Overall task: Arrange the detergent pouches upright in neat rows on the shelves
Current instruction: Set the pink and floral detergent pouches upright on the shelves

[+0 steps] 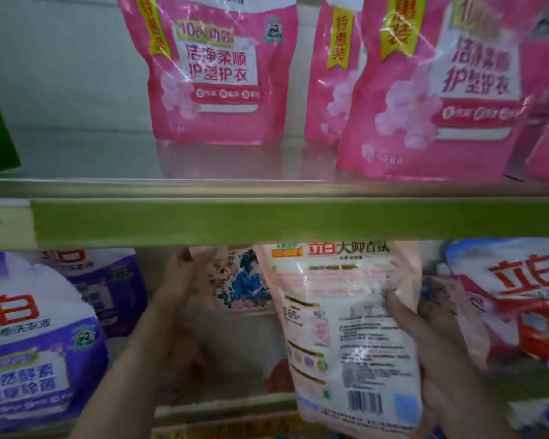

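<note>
Top shelf (267, 188): pink pouches (216, 74) stand upright, approx. in a row, so this part looks done. Lower shelf is not finished. Right hand (425, 324) holds a pale pouch (349, 327) at its right edge, fingers curled round it, back side w/ barcode facing near. Left hand (187, 274) reaches far inside, fingers straight, pressed together, touching a floral pouch (244, 280). Purple pouches (35, 343) at left stand upright.

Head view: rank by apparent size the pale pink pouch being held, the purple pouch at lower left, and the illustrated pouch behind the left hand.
1. Pale pink pouch and purple pouch: they look alike, both near the camera and cropped, so unranked.
2. Illustrated pouch: smallest, set further back and partly hidden.
</note>
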Available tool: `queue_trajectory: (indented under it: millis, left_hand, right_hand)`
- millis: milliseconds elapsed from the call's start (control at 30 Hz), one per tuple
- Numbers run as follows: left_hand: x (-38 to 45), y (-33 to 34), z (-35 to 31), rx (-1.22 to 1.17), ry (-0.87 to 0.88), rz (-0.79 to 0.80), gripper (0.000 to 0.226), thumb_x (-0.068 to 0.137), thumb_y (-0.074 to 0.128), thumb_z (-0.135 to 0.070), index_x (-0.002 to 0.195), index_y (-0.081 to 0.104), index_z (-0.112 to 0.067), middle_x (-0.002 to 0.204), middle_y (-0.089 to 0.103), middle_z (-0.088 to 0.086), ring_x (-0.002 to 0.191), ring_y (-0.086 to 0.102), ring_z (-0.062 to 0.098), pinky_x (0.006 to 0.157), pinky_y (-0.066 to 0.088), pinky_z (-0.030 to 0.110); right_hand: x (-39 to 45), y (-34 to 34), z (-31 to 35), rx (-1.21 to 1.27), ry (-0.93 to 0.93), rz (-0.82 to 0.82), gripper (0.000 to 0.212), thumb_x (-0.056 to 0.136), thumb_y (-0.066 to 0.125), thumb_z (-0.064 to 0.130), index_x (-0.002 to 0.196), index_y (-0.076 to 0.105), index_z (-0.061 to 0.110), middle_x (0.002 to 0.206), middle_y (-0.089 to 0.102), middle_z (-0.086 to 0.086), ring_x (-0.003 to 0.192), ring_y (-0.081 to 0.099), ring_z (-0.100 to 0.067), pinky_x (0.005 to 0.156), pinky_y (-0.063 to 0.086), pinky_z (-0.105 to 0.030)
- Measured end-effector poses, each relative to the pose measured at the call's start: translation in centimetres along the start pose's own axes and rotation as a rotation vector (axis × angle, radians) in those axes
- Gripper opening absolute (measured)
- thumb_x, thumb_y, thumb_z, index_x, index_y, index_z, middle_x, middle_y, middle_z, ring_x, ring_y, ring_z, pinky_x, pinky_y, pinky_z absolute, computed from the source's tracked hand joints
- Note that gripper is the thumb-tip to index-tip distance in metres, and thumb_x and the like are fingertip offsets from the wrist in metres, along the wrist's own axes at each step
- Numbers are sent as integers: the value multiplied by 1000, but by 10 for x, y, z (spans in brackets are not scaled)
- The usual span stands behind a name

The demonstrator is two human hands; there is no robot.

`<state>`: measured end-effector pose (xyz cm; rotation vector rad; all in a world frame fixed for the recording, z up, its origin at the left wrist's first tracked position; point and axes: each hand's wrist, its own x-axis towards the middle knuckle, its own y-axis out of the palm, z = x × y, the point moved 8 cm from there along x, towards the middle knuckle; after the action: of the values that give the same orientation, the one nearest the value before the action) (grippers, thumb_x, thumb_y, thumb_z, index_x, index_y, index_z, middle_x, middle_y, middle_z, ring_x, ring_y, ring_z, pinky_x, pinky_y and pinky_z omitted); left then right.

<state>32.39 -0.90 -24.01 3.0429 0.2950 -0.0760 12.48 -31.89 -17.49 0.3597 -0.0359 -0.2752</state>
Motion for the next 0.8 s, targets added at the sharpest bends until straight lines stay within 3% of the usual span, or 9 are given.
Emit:
queue_trajectory:
  millis: [100,167,267,367,433,533,633,700,800]
  left_hand:
    - [-7,-15,-38,54,84,-149,11,90,50,-3,89,61,-3,90,60,14,94,52,26,73,47,20]
    - [-15,-4,-61,-89,157,-96,31,94,37,2,72,48,-17,72,52,-2,83,48,20,56,41,3]
    - [-23,-3,-75,-24,241,-107,36,100,26,-20,66,39,-22,49,51,-9,57,41,7,53,40,15]
    - [-43,-9,-72,137,282,-140,29,99,34,-18,73,45,-19,68,50,-5,64,46,6,61,37,24]
    - [-70,-22,-56,268,291,-240,16,97,42,-22,82,48,-21,79,53,-7,74,52,8,63,36,27]
    - [-122,-43,-16,251,261,-347,7,93,50,-25,98,45,-23,89,56,-10,93,57,18,67,40,19]
    - [-173,-11,7,306,330,-54,56,75,68,-33,122,37,-36,121,49,-20,113,50,-3,88,39,6]
    - [-200,12,15,487,425,20,73,67,66,-37,131,29,-42,135,29,-32,124,35,-11,97,26,-1]
    - [-218,11,14,528,414,-100,82,66,59,-41,139,33,-15,144,34,-5,132,36,14,106,28,20]
  right_hand:
    - [7,20,-17,-56,-12,26,21,53,75,28,67,75,13,66,73,-13,59,69,-30,58,56,-37]
    - [11,39,-26,-62,-26,61,25,53,76,29,70,75,10,68,73,-15,60,70,-31,56,57,-39]
    - [13,65,-35,-53,-90,87,27,53,77,30,71,75,11,69,74,-14,62,72,-31,51,57,-37]
    - [16,75,-43,-42,-137,12,24,53,77,33,72,76,17,69,75,-9,63,73,-28,50,56,-34]
    - [16,81,-54,-9,-128,-22,8,63,76,24,71,75,22,67,75,-6,62,73,-25,48,56,-33]
    - [15,86,-72,-4,-100,-128,9,74,74,11,69,73,19,64,74,-7,59,72,-22,46,55,-30]
    - [5,94,-76,-109,-192,-202,15,72,76,8,62,67,14,61,71,-5,51,65,1,44,46,-10]
    - [-5,108,-79,-296,-232,-114,16,69,79,11,61,66,16,52,67,3,47,58,9,48,43,-8]
    - [-22,138,-93,-536,-181,300,17,69,79,17,61,67,26,58,69,7,56,62,0,54,47,-19]
